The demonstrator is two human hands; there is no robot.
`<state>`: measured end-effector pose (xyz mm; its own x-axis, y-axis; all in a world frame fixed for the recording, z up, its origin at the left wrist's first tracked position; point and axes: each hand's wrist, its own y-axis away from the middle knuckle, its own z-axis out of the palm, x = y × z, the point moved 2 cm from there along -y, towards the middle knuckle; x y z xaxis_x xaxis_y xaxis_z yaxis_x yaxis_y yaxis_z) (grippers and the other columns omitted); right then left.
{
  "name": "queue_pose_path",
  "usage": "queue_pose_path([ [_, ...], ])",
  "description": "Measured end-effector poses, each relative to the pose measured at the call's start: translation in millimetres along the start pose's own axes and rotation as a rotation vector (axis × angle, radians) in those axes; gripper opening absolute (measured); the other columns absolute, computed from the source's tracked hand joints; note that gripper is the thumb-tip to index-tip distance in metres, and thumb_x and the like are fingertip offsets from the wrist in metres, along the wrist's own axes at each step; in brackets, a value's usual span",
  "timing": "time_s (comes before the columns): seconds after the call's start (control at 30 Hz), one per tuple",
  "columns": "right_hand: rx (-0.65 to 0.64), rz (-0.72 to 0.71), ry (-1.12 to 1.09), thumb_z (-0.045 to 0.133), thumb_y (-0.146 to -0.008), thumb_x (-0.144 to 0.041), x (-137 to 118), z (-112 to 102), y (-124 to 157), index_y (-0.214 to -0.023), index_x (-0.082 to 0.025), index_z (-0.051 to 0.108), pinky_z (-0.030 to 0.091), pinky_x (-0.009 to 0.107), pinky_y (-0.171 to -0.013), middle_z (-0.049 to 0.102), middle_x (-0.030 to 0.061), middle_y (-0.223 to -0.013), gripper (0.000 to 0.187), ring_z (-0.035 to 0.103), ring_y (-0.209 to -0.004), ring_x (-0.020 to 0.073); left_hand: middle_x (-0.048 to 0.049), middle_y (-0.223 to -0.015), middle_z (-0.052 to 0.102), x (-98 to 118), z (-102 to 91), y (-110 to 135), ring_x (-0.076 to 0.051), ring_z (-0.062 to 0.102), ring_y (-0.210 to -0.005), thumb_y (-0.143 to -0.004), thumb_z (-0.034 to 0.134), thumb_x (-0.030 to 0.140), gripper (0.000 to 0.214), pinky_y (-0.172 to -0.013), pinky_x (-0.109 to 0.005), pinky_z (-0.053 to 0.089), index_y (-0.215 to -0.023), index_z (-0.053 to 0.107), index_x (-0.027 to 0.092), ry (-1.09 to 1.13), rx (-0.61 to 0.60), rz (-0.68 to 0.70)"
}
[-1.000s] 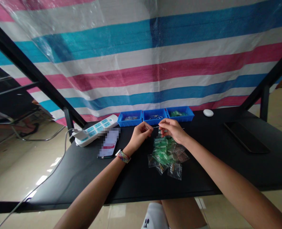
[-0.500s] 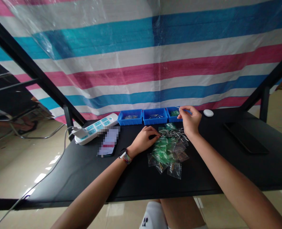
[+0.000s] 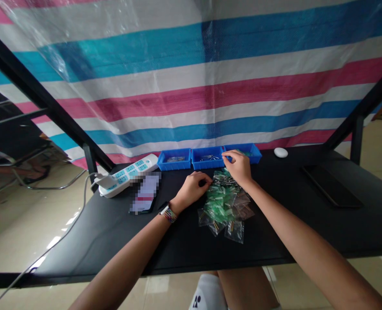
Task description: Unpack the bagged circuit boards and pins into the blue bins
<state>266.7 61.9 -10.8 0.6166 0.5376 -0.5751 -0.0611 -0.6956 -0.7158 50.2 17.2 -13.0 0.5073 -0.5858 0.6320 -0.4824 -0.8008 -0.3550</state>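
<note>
On black table (image 3: 307, 232), crinkly clear bags (image 3: 225, 206); left hand (image 3: 192, 187) fingers curled, right hand (image 3: 240, 165) fingers bunched near blue tray (image 3: 254, 154).

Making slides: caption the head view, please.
Left hand and right hand at a pile of small bags before blue trays.

I see soft, even daylight glowing through the striped tarp (image 3: 191, 86) behind the table (image 3: 307, 206). Left of the table, the floor (image 3: 58, 234) carries white glare. The left hand (image 3: 192, 187) and right hand (image 3: 239, 165) over the table look sharp and barely shadowed. The posts (image 3: 32, 90) flanking the table bow outward.
</note>
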Motion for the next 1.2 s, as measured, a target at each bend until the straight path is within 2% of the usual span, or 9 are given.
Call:
queue_pose_path([
  [0.13,0.029,-0.001,0.003,0.062,-0.091,-0.018,-9.4,-6.5,1.2,-0.088,-0.018,0.075,0.043,0.03,-0.063,0.073,0.0051,-0.087,0.014,0.05,-0.054,0.0133,-0.003,-0.093,0.077,-4.3,1.8,0.0,-0.019,0.068,-0.085,-0.085,0.065,0.01,0.016,-0.079,-0.03,0.051,-0.091,0.076,0.021,0.018,0.012,-0.052],
  [0.2,-0.022,-0.011,-0.028,0.062,-0.091,-0.017,-14.3,-6.8,1.8,-0.087,-0.018,0.074,0.043,0.029,-0.062,0.071,0.0042,-0.086,0.013,0.05,-0.054,0.0126,-0.0032,-0.089,0.075,-3.7,1.3,0.5,-0.019,0.067,-0.082,-0.085,0.068,0.014,0.012,-0.076,-0.03,0.05,-0.093,0.074,0.02,0.005,0.032,-0.078],
  [0.37,-0.391,-0.063,-0.059,0.066,-0.086,-0.014,-22.2,2.2,8.4,-0.086,-0.02,0.077,0.042,0.027,-0.061,0.07,0.0026,-0.088,0.012,0.053,-0.058,0.0121,-0.0037,-0.082,0.072,1.3,-0.4,0.5,-0.021,0.063,-0.079,-0.086,0.077,0.034,0.015,-0.078,-0.034,0.047,-0.088,0.074,0.02,-0.072,0.042,-0.091],
  [0.47,-0.555,-0.088,0.061,0.07,-0.081,-0.013,-22.1,4.6,13.1,-0.082,-0.022,0.079,0.041,0.028,-0.065,0.071,0.0029,-0.087,0.013,0.06,-0.068,0.0152,-0.0039,-0.082,0.071,1.4,0.9,-0.3,-0.021,0.062,-0.08,-0.085,0.075,0.028,0.009,-0.08,-0.035,0.045,-0.081,0.075,0.02,-0.119,0.033,-0.069],
  [0.57,-0.617,-0.087,0.111,0.07,-0.08,-0.012,-19.7,2.7,14.3,-0.081,-0.023,0.081,0.042,0.028,-0.069,0.072,0.0035,-0.089,0.015,0.064,-0.076,0.0174,-0.0032,-0.079,0.069,-1.8,3.1,-0.9,-0.02,0.061,-0.079,-0.083,0.07,0.018,0.008,-0.08,-0.035,0.045,-0.077,0.074,0.02,-0.139,0.044,-0.059],
  [0.7,-0.651,-0.052,0.047,0.07,-0.08,-0.012,-17.1,0.0,12.1,-0.082,-0.022,0.083,0.043,0.028,-0.068,0.071,0.0033,-0.087,0.017,0.061,-0.07,0.0151,-0.0037,-0.079,0.07,-6.6,4.3,-0.8,-0.02,0.061,-0.078,-0.08,0.068,0.015,0.008,-0.079,-0.034,0.046,-0.076,0.073,0.019,-0.092,0.047,-0.074],
  [0.83,-0.651,0.007,-0.051,0.069,-0.082,-0.016,-16.7,-0.5,10.6,-0.078,-0.02,0.081,0.042,0.029,-0.066,0.07,0.003,-0.082,0.013,0.057,-0.066,0.0145,-0.0038,-0.081,0.07,-8.8,3.3,0.2,-0.018,0.063,-0.076,-0.081,0.065,0.017,0.007,-0.071,-0.029,0.048,-0.082,0.073,0.018,0.098,0.085,-0.14],
  [1.03,-0.554,0.181,-0.323,0.068,-0.084,-0.022,-16.3,2.5,12.8,-0.079,-0.019,0.078,0.047,0.03,-0.069,0.073,0.0038,-0.085,0.012,0.065,-0.076,0.0185,-0.0028,-0.083,0.069,-6.5,-1.3,-1.0,-0.015,0.061,-0.075,-0.086,0.065,0.028,0.011,-0.071,-0.026,0.047,-0.085,0.067,0.017,0.324,0.184,-0.186],
  [1.2,-0.393,0.14,-0.381,0.071,-0.083,-0.023,-27.5,2.6,18.1,-0.085,-0.019,0.078,0.047,0.029,-0.064,0.072,0.0048,-0.087,0.009,0.063,-0.071,0.0168,-0.0022,-0.076,0.067,-10.1,-5.3,-3.4,-0.016,0.06,-0.072,-0.092,0.06,0.042,0.025,-0.068,-0.027,0.046,-0.084,0.064,0.018,0.5,0.222,-0.242],
])
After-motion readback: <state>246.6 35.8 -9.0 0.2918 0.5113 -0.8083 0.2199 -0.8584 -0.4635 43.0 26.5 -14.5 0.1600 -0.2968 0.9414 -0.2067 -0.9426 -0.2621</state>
